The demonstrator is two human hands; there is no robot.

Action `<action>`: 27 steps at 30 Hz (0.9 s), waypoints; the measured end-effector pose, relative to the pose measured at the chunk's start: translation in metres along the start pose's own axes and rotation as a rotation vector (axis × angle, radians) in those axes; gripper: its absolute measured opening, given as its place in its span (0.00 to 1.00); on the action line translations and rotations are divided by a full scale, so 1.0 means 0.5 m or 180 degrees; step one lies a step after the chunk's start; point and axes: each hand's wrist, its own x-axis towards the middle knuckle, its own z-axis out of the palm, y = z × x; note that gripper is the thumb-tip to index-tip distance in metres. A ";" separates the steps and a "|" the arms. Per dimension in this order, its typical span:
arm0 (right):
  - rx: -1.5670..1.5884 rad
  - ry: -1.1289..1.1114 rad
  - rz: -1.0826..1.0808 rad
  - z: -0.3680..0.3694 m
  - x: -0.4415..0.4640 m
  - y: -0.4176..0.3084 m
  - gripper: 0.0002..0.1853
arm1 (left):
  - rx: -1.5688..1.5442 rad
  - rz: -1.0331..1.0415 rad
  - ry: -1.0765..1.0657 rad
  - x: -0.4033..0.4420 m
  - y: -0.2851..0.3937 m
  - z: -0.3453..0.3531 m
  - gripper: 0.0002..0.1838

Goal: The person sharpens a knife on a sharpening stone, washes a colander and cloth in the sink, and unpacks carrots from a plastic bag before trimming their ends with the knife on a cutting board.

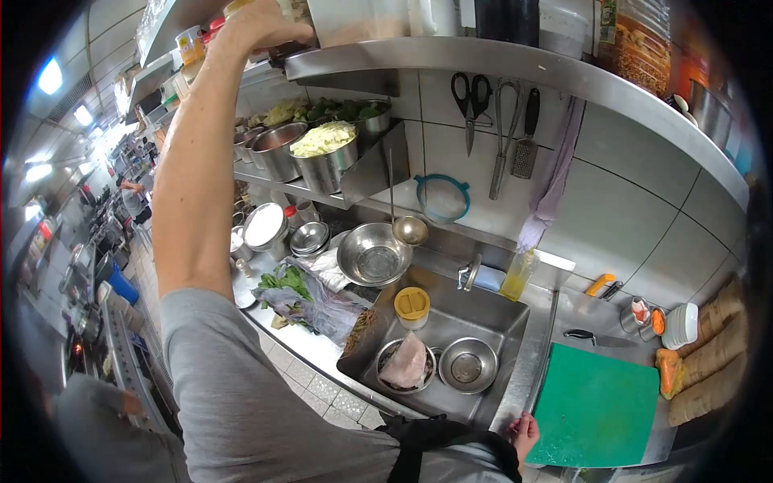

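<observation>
My left hand (264,30) is raised to the upper metal shelf (491,55), among jars and containers at its left end. Its fingers are mostly hidden, so I cannot tell whether they hold anything. Low at the counter edge, my right hand (525,435) has its fingers curled closed beside the green cutting board (596,406), with nothing visible in them. In the sink (515,338) a pale piece of raw meat (405,362) rests in a metal bowl, next to another metal bowl (469,365) and a yellow-lidded container (412,306).
A knife (600,338) lies behind the board. Scissors (471,109), a whisk (506,137) and a grater (526,141) hang on the wall. Leafy greens in a plastic bag (322,314) lie left of the sink. Another person (133,197) stands far off at left.
</observation>
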 end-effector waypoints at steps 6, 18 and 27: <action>0.0050 0.0031 0.0176 -0.007 0.007 -0.008 0.11 | -0.2314 -0.0224 0.0521 -0.001 -0.069 0.066 0.24; -0.0465 -0.0459 -0.0381 0.032 0.029 -0.038 0.11 | -0.1441 -0.0277 0.1475 0.049 -0.248 0.109 0.26; -0.0472 0.0134 -0.0044 -0.026 -0.045 -0.076 0.13 | -0.3384 0.0669 0.0282 -0.576 0.114 0.280 0.27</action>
